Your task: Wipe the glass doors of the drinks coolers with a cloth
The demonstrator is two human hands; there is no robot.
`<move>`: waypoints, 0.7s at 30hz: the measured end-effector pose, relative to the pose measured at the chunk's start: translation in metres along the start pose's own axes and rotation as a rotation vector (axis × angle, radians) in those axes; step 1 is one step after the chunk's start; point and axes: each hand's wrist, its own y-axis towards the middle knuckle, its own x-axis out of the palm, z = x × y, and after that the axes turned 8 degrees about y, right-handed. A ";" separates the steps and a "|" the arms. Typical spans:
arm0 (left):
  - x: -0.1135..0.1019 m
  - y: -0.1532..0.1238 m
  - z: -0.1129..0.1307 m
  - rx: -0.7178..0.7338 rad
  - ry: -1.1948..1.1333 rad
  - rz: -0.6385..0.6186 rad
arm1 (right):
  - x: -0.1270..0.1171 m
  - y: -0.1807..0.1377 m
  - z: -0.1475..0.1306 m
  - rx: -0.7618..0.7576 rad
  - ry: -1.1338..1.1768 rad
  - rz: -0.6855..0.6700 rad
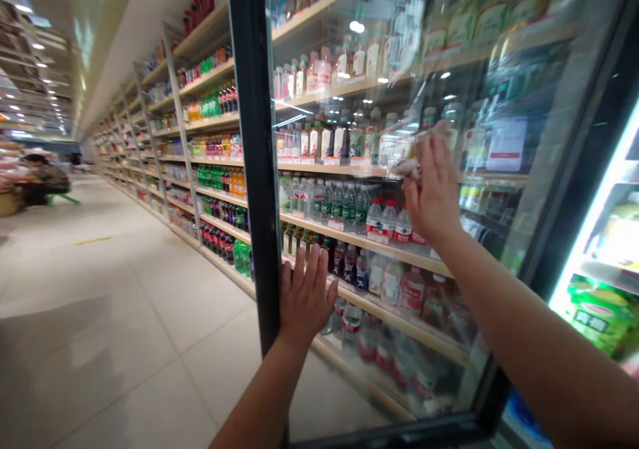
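The right hand holds a cloth on the glass door, likely wiping; the empty left hand lies flat below. The next rub needs pressing.

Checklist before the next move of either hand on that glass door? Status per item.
1. Crumpled cloth in place: ok, under the fingers of the right hand, at the pane.
2. Left hand braced: ok, seems spread flat on the pane beside the black door frame.
3. Glass door stands open: ok, the lit cooler shelves with a green bag show past its far edge.
4. Bystanders away from the door: ok, the seated person is well down the aisle.
5. Pane free of smudges: cannot tell, reflections and the bottles seen through it mask marks.
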 end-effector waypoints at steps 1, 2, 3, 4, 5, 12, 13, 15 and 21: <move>0.000 0.001 0.000 0.002 0.002 0.004 | -0.004 -0.004 0.018 0.053 -0.003 0.046; 0.000 0.001 0.000 0.003 0.005 0.007 | -0.009 -0.011 0.037 0.102 -0.004 0.092; -0.001 0.002 0.000 0.003 0.008 0.008 | -0.012 -0.022 0.056 0.148 -0.006 0.140; -0.001 0.002 0.000 0.003 0.013 0.006 | -0.016 -0.037 0.074 0.190 -0.007 0.181; -0.001 0.003 0.000 0.004 0.017 0.004 | -0.018 -0.054 0.091 0.235 -0.010 0.214; -0.001 0.002 0.002 -0.002 0.030 0.006 | -0.027 -0.123 0.136 0.489 -0.034 0.348; -0.001 0.002 0.002 -0.004 0.027 0.006 | -0.026 -0.119 0.129 0.486 -0.028 0.331; -0.001 0.001 0.002 -0.009 0.013 0.006 | -0.024 -0.108 0.106 0.424 -0.012 0.258; -0.001 0.000 0.002 -0.013 0.036 -0.014 | -0.012 -0.115 0.037 0.113 -0.013 0.058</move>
